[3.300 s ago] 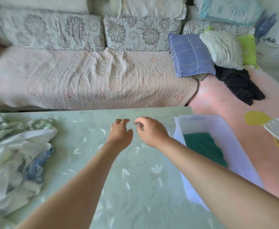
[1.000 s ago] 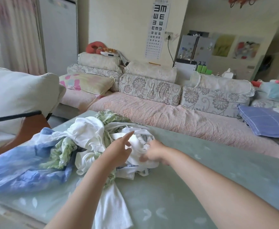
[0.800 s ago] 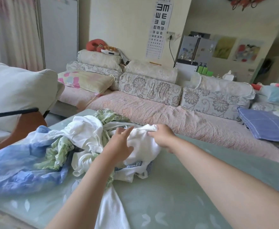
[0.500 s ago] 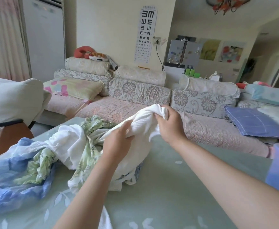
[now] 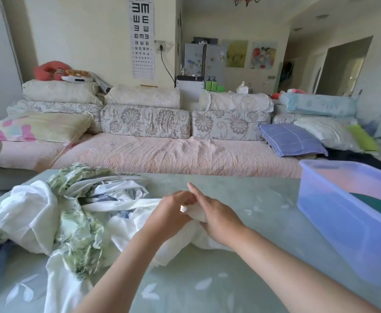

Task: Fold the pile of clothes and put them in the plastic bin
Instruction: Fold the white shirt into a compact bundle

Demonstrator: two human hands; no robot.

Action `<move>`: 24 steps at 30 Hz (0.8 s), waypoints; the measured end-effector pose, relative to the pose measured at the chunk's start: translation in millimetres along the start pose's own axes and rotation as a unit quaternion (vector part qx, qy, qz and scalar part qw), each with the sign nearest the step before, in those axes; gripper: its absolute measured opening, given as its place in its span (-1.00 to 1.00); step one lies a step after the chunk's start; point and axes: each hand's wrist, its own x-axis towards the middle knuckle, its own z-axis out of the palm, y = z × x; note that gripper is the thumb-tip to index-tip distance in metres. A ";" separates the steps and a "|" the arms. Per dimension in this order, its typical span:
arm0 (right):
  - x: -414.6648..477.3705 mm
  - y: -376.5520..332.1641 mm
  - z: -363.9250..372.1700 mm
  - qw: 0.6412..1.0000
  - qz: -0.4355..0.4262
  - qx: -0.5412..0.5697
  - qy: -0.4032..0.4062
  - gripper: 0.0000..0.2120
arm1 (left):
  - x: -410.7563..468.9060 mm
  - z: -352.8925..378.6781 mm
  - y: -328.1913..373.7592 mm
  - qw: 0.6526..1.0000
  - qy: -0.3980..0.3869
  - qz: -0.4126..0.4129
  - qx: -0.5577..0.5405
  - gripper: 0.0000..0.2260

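A pile of clothes point(image 5: 56, 213), white, green-floral and blue, lies on the left of the pale green table point(image 5: 241, 279). A white garment point(image 5: 137, 227) is drawn out of the pile toward the table's middle. My left hand point(image 5: 169, 215) and my right hand point(image 5: 216, 218) grip one bunched end of it close together, low over the table. The right index finger sticks out straight. A translucent bluish plastic bin point(image 5: 333, 224) stands at the right, with a folded dark green garment point(image 5: 379, 206) inside.
A long sofa with a pink cover point(image 5: 162, 154) and many cushions runs behind the table. A blue checked pillow point(image 5: 291, 138) lies at its right end. The wall behind holds an eye chart point(image 5: 142, 37).
Both hands reached into the pile, took hold of the white garment, lifted it, then pulled it right and down to the table. The view swung right, bringing the bin back in.
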 end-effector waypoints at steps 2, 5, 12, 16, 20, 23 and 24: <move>-8.3 14.0 3.5 0.999 -0.013 -0.031 0.020 -0.19 | -2.0 0.5 -9.5 0.998 -0.053 -0.019 0.032 -0.46; -16.5 32.8 4.6 0.994 -0.054 -0.093 0.036 -0.47 | -10.6 -5.1 -26.5 0.955 -0.171 -0.090 0.225 -0.06; -21.4 57.9 -14.5 0.963 0.069 -0.238 0.107 -0.68 | -6.3 9.7 -27.8 0.919 -0.244 -0.214 0.224 -0.45; -40.8 69.3 -20.1 0.949 0.170 -0.250 -0.088 -0.31 | 3.6 40.5 -12.7 0.944 -0.204 -0.181 0.186 -0.85; -53.4 75.1 -9.2 0.966 0.082 -0.131 -0.208 0.01 | 6.2 70.6 4.8 0.970 -0.159 -0.162 0.087 -0.92; -53.3 82.7 -8.9 0.954 0.047 -0.201 -0.219 -0.35 | 9.0 72.4 11.6 0.963 -0.204 -0.170 -0.036 -0.95; -52.0 84.8 -11.3 0.955 0.033 -0.221 -0.197 -0.52 | 9.2 69.4 10.9 0.961 -0.216 -0.166 -0.047 -0.92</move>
